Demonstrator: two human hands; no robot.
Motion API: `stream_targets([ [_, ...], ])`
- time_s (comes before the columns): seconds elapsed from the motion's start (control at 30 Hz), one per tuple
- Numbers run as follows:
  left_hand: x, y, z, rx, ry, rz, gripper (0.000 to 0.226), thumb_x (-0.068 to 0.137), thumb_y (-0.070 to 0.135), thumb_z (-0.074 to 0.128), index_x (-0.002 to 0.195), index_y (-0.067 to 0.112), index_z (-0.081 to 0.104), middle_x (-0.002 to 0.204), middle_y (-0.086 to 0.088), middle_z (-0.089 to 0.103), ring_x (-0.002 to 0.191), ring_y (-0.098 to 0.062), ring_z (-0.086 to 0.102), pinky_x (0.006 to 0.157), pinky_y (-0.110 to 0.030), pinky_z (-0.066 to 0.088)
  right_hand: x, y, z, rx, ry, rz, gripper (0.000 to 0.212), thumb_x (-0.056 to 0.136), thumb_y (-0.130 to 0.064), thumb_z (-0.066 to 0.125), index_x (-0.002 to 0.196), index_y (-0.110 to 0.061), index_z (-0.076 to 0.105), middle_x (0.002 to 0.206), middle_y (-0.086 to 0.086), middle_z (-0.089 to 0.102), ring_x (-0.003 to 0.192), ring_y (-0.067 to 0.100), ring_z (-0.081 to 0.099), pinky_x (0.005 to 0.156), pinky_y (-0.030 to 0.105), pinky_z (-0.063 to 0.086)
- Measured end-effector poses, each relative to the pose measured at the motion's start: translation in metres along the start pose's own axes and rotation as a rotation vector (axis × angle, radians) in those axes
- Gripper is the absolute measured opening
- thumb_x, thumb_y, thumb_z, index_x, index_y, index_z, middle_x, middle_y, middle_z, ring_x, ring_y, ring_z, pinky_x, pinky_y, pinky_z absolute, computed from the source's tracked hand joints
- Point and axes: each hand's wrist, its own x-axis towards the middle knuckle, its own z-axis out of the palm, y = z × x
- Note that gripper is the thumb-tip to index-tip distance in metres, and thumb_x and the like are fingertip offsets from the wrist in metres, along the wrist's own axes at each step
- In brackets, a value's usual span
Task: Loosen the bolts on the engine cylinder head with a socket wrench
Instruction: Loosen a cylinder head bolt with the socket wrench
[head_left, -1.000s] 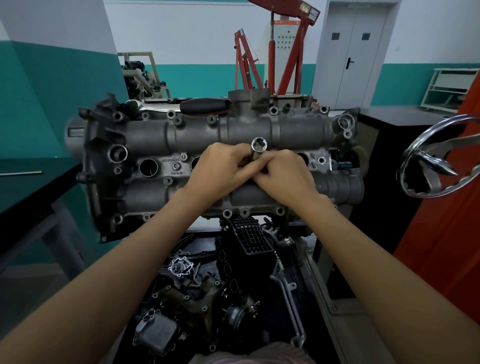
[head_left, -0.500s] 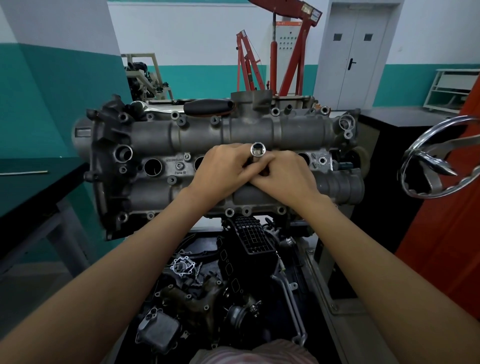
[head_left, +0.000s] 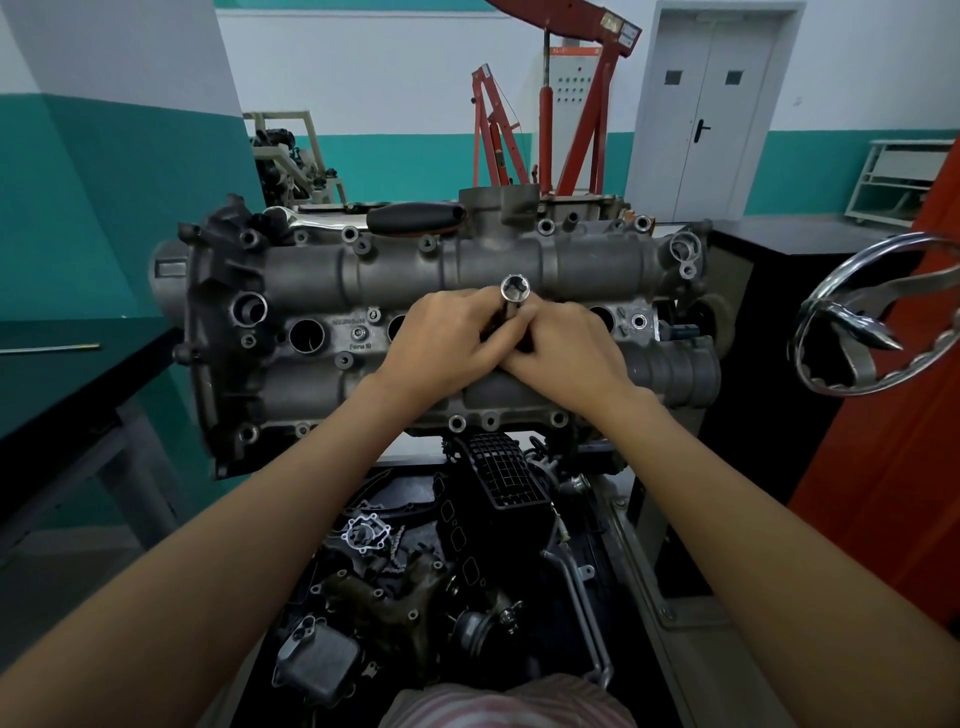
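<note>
With both the left hand (head_left: 447, 343) and right hand (head_left: 566, 353) gripping the socket (head_left: 514, 289) at frame centre above the cylinder head (head_left: 322, 374), a misaligned seat risks rounding the bolt.

Grey cast cylinder head (head_left: 571, 265) lies on its stand; chrome socket (head_left: 515, 289) stands upright at its centre

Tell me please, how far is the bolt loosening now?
Done: no loosened bolt is visible. In hand: the left hand and right hand hold a socket, open end up, over the cylinder head. Left: the ratchet handle lies unused on the far edge, so seemingly all of the loosening.
</note>
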Motion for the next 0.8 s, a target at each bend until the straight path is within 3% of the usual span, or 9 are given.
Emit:
stream_targets([
  [0.13, 0.0005, -0.0013, -0.0001, -0.011, -0.008, -0.008, 0.048, 0.087, 0.038, 0.056, 0.053, 0.005, 0.049, 0.046, -0.008, 0.050, 0.043, -0.017, 0.038, 0.049, -0.024, 0.026, -0.0013, 0.0002, -0.0006, 0.010, 0.009, 0.012, 0.024, 0.085, -0.029, 0.055, 0.084, -0.008, 0.065, 0.080, 0.013, 0.067, 0.077, 0.033, 0.058, 0.061, 0.023, 0.017],
  [0.33, 0.0005, 0.0033, -0.0035, -0.061, -0.026, -0.001, 0.042, 0.085, 0.039, 0.042, 0.074, 0.000, 0.053, 0.063, -0.007, 0.056, 0.055, -0.024, 0.052, 0.051, -0.036, 0.041, -0.0013, 0.0015, -0.0010, 0.002, -0.030, -0.024, 0.030, 0.088, -0.034, 0.047, 0.098, -0.007, 0.053, 0.082, 0.010, 0.066, 0.076, 0.031, 0.058, 0.060, 0.024, 0.015],
  [0.5, 0.0002, 0.0032, -0.0020, -0.022, -0.007, 0.013, 0.024, 0.090, 0.029, 0.049, 0.073, 0.018, 0.036, 0.063, 0.008, 0.041, 0.053, -0.027, 0.050, 0.052, -0.026, 0.028, -0.0007, 0.0005, -0.0007, 0.019, -0.012, -0.001, 0.034, 0.086, -0.039, 0.049, 0.102, -0.010, 0.054, 0.080, 0.008, 0.066, 0.076, 0.029, 0.059, 0.063, 0.025, 0.021],
  [0.67, -0.0001, -0.0001, -0.0002, -0.035, 0.009, 0.001, 0.037, 0.087, 0.029, 0.061, 0.064, 0.024, 0.033, 0.052, 0.012, 0.036, 0.047, -0.014, 0.037, 0.052, -0.023, 0.026, -0.0019, -0.0010, -0.0012, -0.014, -0.001, -0.021, 0.028, 0.088, -0.030, 0.053, 0.085, -0.006, 0.066, 0.082, 0.015, 0.067, 0.077, 0.033, 0.058, 0.064, 0.027, 0.024],
  [0.8, 0.0007, -0.0004, -0.0006, -0.045, -0.014, 0.003, 0.040, 0.087, 0.040, 0.049, 0.065, 0.007, 0.044, 0.056, 0.000, 0.046, 0.051, -0.020, 0.045, 0.048, -0.032, 0.035, -0.0024, -0.0007, -0.0010, -0.045, -0.006, -0.043, 0.028, 0.089, -0.030, 0.050, 0.090, -0.004, 0.060, 0.086, 0.014, 0.066, 0.078, 0.034, 0.057, 0.063, 0.025, 0.019],
])
